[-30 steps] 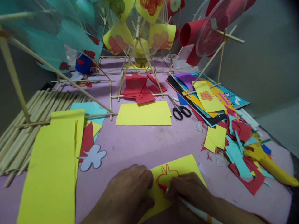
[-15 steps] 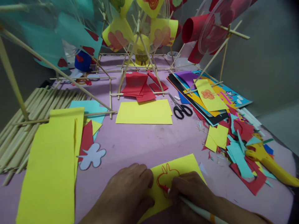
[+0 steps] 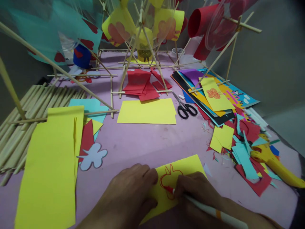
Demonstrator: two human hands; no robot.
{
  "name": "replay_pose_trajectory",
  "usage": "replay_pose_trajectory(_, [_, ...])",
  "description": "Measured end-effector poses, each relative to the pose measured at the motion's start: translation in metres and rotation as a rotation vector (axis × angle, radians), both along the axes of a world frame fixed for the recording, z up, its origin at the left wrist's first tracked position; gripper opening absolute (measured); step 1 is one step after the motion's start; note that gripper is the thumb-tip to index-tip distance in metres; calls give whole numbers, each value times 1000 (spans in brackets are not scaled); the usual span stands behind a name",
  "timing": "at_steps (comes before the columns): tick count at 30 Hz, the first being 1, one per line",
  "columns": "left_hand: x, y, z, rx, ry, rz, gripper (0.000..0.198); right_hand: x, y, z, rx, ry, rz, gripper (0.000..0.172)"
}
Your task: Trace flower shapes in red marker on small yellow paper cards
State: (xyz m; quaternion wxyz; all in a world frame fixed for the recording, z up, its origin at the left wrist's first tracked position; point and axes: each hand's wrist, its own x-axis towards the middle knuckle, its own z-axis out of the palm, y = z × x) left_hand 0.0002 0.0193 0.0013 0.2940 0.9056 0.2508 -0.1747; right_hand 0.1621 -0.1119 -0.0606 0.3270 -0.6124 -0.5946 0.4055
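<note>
Lying at far left: wooden sticks (image 3: 26,124). Next: tall yellow sheets (image 3: 50,171), then pale butterfly cutout (image 3: 92,158). Left hand (image 3: 131,189): resting on left part of yellow card (image 3: 164,206), fingers together, thumb apart. Card: on table (image 3: 143,140), front centre, bearing red drawing (image 3: 169,174). Right hand (image 3: 197,187): pinching marker (image 3: 209,210), red tip on drawing. Farther right: paper scraps (image 3: 245,159) beside yellow tool (image 3: 276,165).

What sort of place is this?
Likely a paper-craft workspace: scissors and coloured paper scraps lie on the table, and the right hand holds a red-tipped marker to a drawing. Home or classroom, I can't tell.
</note>
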Motion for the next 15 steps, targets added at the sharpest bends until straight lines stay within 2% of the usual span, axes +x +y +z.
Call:
replay_pose_trajectory(4, [0, 1, -1, -29, 32, 3, 31, 0, -3, 3, 38, 4, -58, 13])
replay_pose_trajectory(8, [-1, 0, -2, -51, 4, 31, 32, 0, -2, 26, -69, 61, -87, 11])
replay_pose_trajectory(11, [-4, -1, -5, -29, -21, 39, 33, -1, 0, 40, -89, 99, -113, 11])
replay_pose_trajectory(15, [-5, -1, -5, -35, -2, 47, 33, -2, 1, 42, -101, 80, -125, 10])
